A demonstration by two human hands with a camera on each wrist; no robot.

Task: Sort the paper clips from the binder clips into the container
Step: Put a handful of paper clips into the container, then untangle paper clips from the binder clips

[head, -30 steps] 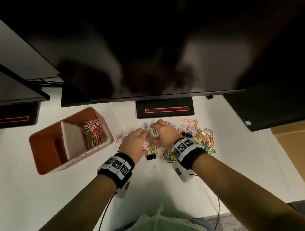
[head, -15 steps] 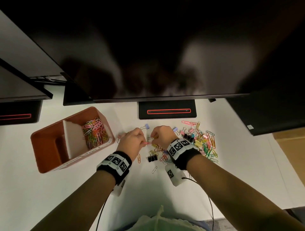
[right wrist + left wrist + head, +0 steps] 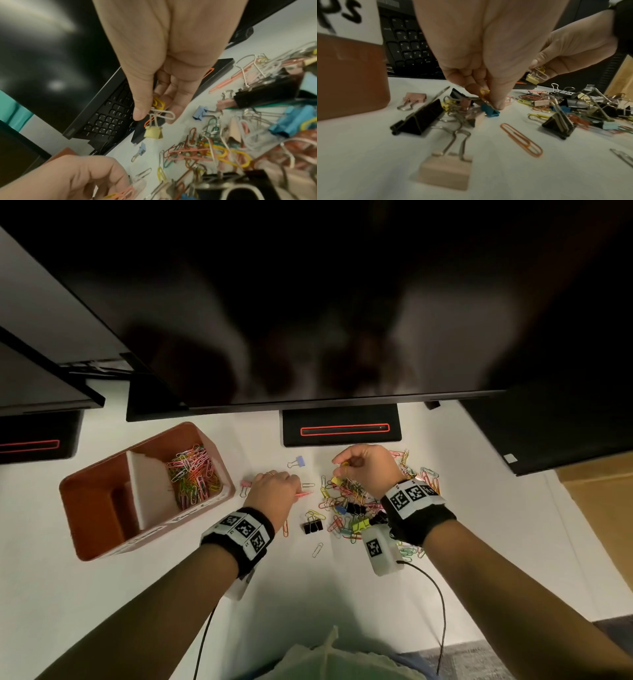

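A mixed pile of coloured paper clips and binder clips (image 3: 359, 505) lies on the white desk. My left hand (image 3: 294, 491) rests low at the pile's left edge and pinches a few paper clips (image 3: 123, 193), pink and yellow, beside a teal binder clip (image 3: 489, 111). My right hand (image 3: 339, 469) is raised over the pile's far side. It pinches a yellow paper clip (image 3: 158, 103) and a white paper clip (image 3: 164, 115), from which a pale yellow binder clip (image 3: 153, 133) dangles. The orange container (image 3: 102, 508) stands at left; paper clips (image 3: 191, 474) fill its right compartment behind a white divider.
A dark monitor hangs over the desk's far side, its stand base (image 3: 342, 429) just beyond my hands, with a keyboard (image 3: 409, 47) behind. Loose around the pile lie a lilac binder clip (image 3: 297, 463), a pink binder clip (image 3: 245, 484) and a black binder clip (image 3: 312, 525).
The hands were together over the pile; my right hand has since lifted and drawn away to the right with the linked clips. My left hand stays low, still holding its paper clips.
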